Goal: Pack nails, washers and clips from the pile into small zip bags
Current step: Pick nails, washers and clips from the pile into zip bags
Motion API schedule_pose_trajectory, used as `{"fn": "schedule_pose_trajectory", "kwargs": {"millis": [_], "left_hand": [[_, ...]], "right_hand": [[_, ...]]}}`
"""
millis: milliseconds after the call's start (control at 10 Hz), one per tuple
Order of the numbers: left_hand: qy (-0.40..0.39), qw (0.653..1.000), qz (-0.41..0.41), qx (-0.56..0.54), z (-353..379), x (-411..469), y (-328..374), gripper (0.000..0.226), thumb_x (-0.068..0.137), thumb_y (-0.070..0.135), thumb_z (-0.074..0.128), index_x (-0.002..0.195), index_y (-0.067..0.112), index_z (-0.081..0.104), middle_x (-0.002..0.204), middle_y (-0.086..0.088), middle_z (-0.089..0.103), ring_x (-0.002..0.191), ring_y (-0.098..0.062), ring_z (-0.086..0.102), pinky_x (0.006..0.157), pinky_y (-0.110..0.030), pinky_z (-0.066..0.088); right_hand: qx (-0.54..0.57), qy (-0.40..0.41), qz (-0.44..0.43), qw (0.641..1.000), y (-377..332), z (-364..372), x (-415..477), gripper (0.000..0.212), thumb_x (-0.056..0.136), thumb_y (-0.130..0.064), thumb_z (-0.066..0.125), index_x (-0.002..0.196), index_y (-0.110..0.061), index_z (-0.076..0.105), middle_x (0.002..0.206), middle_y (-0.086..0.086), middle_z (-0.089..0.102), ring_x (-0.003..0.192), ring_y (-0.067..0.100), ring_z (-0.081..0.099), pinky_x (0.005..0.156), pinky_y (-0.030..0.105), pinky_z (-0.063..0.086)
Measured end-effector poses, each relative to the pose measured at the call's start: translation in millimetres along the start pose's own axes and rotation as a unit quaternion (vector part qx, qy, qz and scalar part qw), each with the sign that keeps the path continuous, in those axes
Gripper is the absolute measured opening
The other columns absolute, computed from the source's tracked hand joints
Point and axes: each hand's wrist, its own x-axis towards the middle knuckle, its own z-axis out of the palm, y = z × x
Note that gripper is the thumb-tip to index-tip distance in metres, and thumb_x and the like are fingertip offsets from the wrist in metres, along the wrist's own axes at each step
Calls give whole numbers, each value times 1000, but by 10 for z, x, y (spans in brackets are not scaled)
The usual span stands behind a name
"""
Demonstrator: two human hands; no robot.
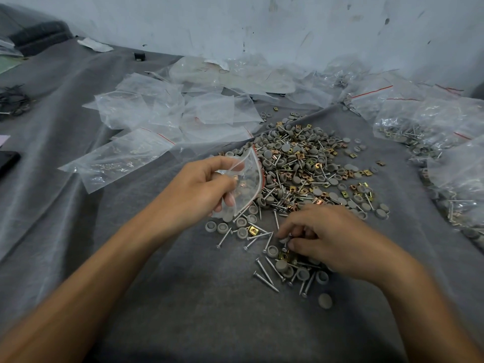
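Grey cloth surface [183, 297] carries a mixed pile [301, 163] of silver steel nails [224, 237], round grey plastic washers [210, 226] and square brass clips [252, 230], centre-right. Person's left hand [201, 189] pinches a small clear zip bag with red seal strip [248, 179] at the pile's near-left edge; right hand [330, 242] pinches a small piece [285, 240] with curled fingers, kind unclear. Bag film is likely limp and slippery, so best held at the stiffer mouth; nails are light, rigid and pointed, so take them by the shank.
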Motion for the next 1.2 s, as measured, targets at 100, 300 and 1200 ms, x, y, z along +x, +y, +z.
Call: {"fn": "schedule_pose_trajectory", "kwargs": {"millis": [100, 300, 1200], "left_hand": [[-2, 1000, -2, 0, 11, -2, 6, 34, 97, 9, 54, 115, 35, 67, 64, 1, 68, 54, -7, 53, 51, -19, 43], [-2, 1000, -3, 2, 11, -15, 24, 33, 97, 10, 54, 115, 34, 67, 63, 1, 68, 55, -7, 53, 50, -19, 43], [-7, 1000, -3, -1, 21, -26, 42, 34, 97, 8, 52, 116, 32, 66, 64, 1, 68, 54, -7, 52, 51, -17, 43]], "right_hand": [[30, 13, 11, 999, -6, -24, -7, 14, 92, -27, 71, 97, -40, 71, 89, -18, 66, 82, -7, 61, 64, 17, 47], [90, 52, 43, 994, 34, -62, -17, 18, 91, -24, 72, 92, -41, 72, 87, -19, 69, 83, -3, 64, 71, 21, 51], [560, 108, 12, 821, -184, -133, -2, 33, 70, -16, 78, 85, -10, 50, 84, 22, 74, 68, 25, 70, 58, 28, 57]]}}
